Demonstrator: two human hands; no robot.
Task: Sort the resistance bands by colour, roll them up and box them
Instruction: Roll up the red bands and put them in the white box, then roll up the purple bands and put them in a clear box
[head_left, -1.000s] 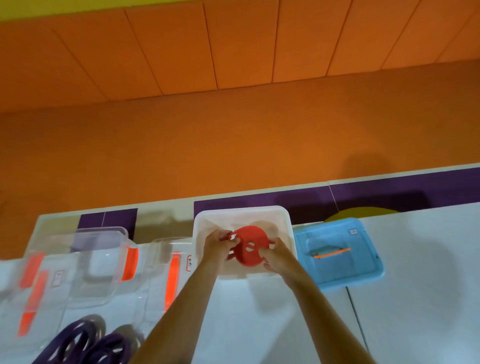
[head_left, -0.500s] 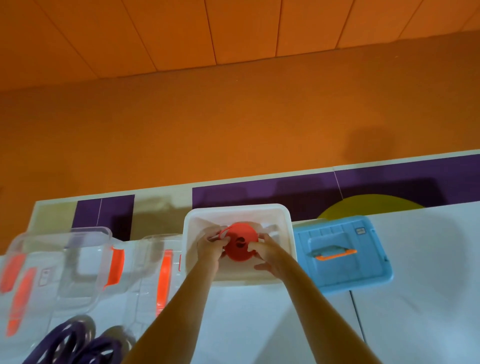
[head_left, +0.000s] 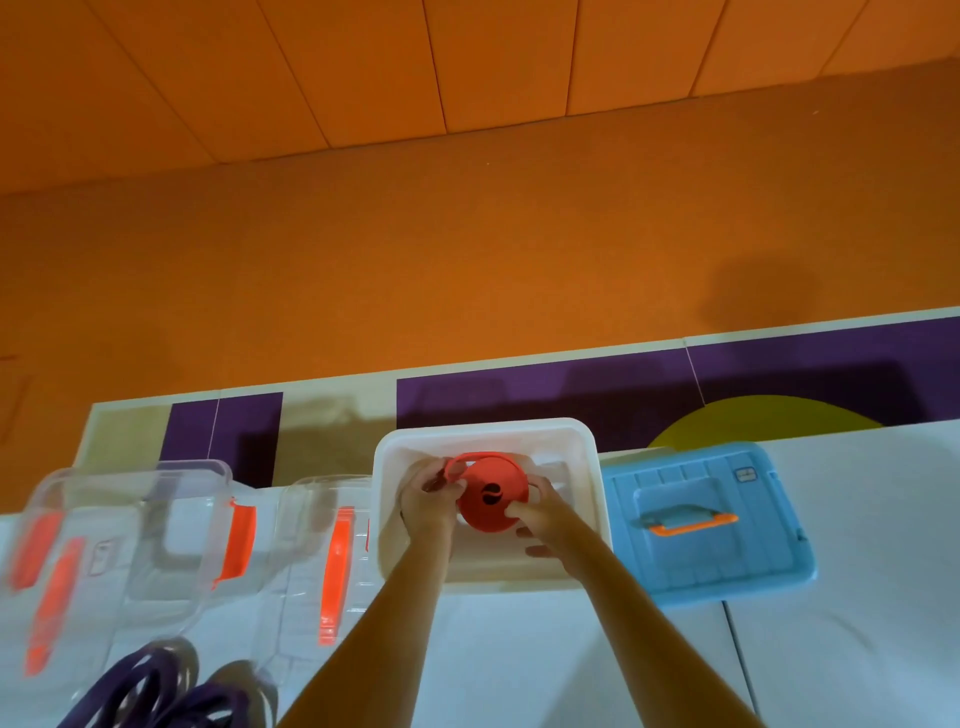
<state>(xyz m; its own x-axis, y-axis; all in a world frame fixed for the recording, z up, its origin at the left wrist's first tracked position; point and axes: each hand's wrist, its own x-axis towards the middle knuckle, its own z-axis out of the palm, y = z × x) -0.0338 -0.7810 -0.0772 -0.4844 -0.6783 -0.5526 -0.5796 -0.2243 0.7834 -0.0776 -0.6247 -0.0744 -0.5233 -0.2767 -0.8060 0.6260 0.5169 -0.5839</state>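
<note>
Coil of red band (head_left: 488, 501) stands between both grips, left hand (head_left: 428, 501) and right hand (head_left: 543, 514) pinching opposite edges, white box (head_left: 483, 431) open directly beneath.

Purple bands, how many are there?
2. The left purple roll lies at the picture's bottom-left edge, the right purple roll beside it; both are cut off, so more may be hidden.

Orange wall (head_left: 467, 249); purple floor panels (head_left: 545, 395); white table (head_left: 857, 597).

Activity room or gym, orange panelled wall (head_left: 363, 67), purple and yellow matting (head_left: 545, 400), white table (head_left: 519, 670).
</note>
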